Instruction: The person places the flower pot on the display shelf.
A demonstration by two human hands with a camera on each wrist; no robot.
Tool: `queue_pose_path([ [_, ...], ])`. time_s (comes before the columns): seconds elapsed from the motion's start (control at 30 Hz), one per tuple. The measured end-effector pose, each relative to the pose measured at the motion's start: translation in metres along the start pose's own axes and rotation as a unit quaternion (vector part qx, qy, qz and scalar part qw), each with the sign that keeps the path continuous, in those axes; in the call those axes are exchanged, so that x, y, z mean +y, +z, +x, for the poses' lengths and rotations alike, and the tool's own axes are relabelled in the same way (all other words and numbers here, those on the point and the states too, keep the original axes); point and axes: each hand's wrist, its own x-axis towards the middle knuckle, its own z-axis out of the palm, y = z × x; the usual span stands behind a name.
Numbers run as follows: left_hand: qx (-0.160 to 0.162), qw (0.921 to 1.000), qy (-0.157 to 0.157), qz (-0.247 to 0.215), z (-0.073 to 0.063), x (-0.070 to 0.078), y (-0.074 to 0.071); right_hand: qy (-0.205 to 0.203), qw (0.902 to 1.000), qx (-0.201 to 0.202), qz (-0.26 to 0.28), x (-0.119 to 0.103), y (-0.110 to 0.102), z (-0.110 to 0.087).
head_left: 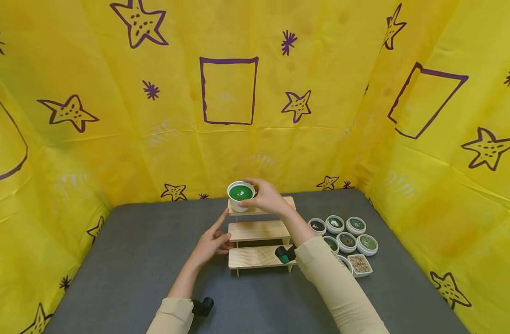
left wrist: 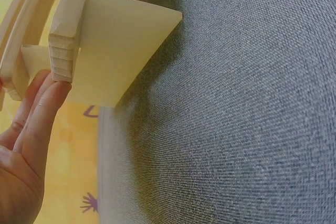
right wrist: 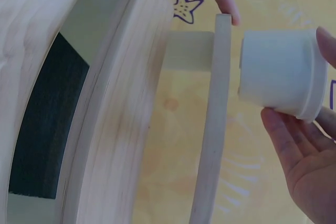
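Observation:
My right hand [head_left: 268,198] grips a white round tub [head_left: 234,204] with a shiny green filling, fingers and thumb around its rim. It is upright, close over the left end of the top shelf of a three-tier wooden stand [head_left: 257,230]. A narrow gap shows between the tub's base [right wrist: 252,72] and the top shelf [right wrist: 214,124] in the right wrist view. My left hand [head_left: 209,243] steadies the stand's left side with extended fingers. Its index fingertip reaches the top shelf, while other fingertips [left wrist: 59,90] touch the end of a lower shelf in the left wrist view.
Right of the stand, several white round tubs [head_left: 367,244] with dark or green fillings sit close together on the grey table [head_left: 155,260]. A small square white dish [head_left: 360,265] of pale bits stands at their front, partly beside my right sleeve. Yellow patterned cloth [head_left: 255,153] encloses the table.

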Motion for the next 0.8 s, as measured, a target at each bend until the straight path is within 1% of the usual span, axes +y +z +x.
queue_pose_path([
  [0.13, 0.000, 1.0000, 0.005, -0.001, 0.0003, -0.0005, -0.0009, 0.003, 1.0000, 0.003, -0.005, -0.0002, 0.0032, 0.0031],
  [0.37, -0.002, 0.9999, -0.005, -0.010, -0.0006, -0.0009, 0.0005, -0.001, 0.9997, 0.003, -0.026, -0.0015, 0.0072, 0.0040],
  [0.53, -0.004, 1.0000, -0.001, -0.008, 0.0007, -0.0021, 0.0014, 0.003, 0.9994, 0.002, -0.034, -0.0035, 0.0073, 0.0024],
  [0.8, -0.013, 0.9998, -0.001, -0.012, -0.0016, 0.0006, -0.0004, 0.011, 0.9996, -0.003, -0.025, -0.0024, 0.0073, 0.0029],
])
